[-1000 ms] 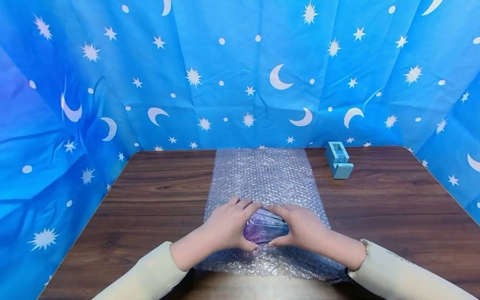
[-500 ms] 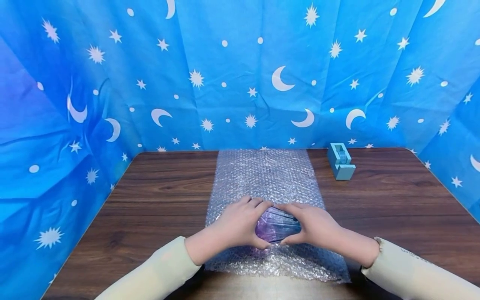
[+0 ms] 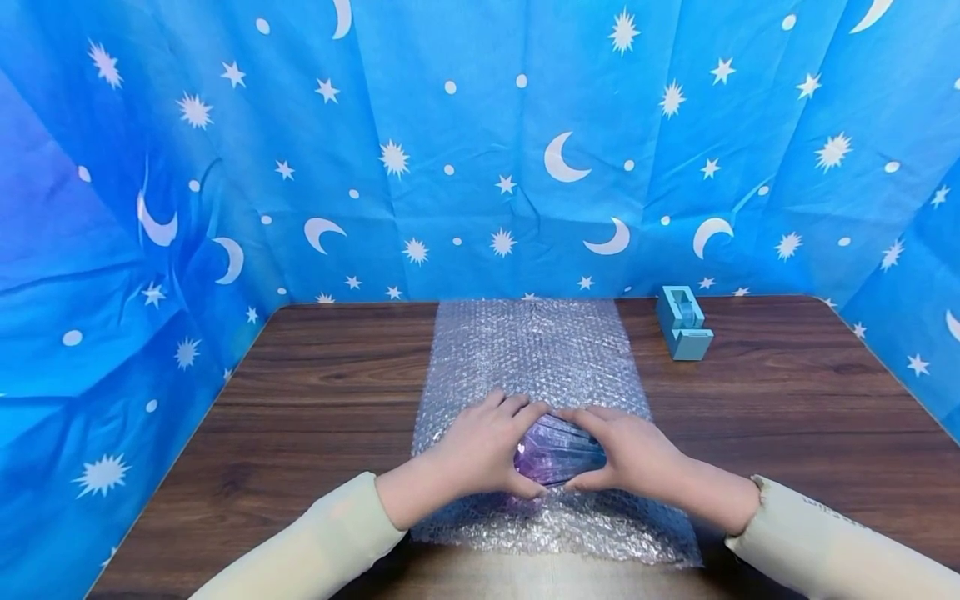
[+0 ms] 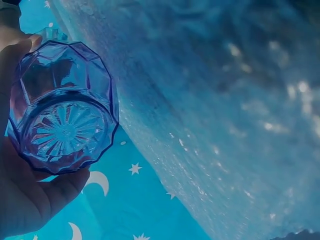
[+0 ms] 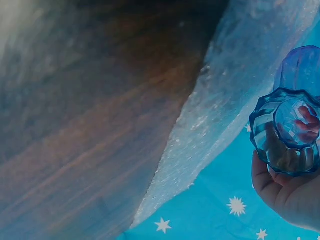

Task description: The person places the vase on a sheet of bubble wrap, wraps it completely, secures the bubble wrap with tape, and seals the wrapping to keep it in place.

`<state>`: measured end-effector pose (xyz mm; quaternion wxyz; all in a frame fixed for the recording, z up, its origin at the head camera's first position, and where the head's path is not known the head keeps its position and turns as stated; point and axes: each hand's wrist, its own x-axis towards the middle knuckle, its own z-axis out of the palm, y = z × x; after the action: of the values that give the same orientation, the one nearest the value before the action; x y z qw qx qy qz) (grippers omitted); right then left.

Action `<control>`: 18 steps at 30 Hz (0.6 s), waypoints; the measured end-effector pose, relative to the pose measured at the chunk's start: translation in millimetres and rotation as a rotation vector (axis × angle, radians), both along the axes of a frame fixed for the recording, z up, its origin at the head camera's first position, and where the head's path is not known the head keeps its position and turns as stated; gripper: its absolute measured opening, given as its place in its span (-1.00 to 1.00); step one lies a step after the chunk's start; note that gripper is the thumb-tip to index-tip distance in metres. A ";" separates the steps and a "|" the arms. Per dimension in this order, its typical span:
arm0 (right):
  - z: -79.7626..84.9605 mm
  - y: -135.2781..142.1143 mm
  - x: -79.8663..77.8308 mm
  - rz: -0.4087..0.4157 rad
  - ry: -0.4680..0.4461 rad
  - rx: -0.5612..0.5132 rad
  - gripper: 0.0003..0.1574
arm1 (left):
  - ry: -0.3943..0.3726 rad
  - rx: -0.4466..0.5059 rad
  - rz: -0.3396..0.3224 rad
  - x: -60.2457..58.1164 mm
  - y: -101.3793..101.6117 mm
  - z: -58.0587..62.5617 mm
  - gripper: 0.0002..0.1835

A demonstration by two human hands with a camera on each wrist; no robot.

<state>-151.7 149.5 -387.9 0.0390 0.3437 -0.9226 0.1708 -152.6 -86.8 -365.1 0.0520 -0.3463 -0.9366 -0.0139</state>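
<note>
A faceted, see-through glass cup, shading from purple on the left to blue on the right, lies on its side over a sheet of bubble wrap. My left hand grips the purple end, thumb near me and fingers on the far side. Round the blue end curls my right hand in the same way. The left wrist view looks into the purple end of the glass cup, where a starburst pattern shows. In the right wrist view the blue end faces the camera, with fingers visible through the glass.
A light-blue tape dispenser stands at the back right of the brown wooden table. The bubble wrap runs from the table's back edge to near its front. A blue curtain with moons and stars hangs behind and at both sides.
Hands and glass cup appear a little further right in the view, and the background has shifted slightly right too. The hold on the cup stays the same.
</note>
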 end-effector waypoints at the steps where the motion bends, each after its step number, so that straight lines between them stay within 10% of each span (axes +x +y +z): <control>1: -0.5 -0.1 -0.4 0.002 0.003 0.002 0.00 | -0.001 0.001 0.001 -0.1 0.0 -0.3 0.07; 18: -9.4 2.7 -2.2 0.032 0.048 -0.040 -0.02 | -0.053 0.061 -0.022 12.7 -5.3 -3.6 0.12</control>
<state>-154.0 152.1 -397.3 0.0654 0.3615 -0.9122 0.1813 -139.8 -92.1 -368.6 0.0377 -0.3542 -0.9330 -0.0520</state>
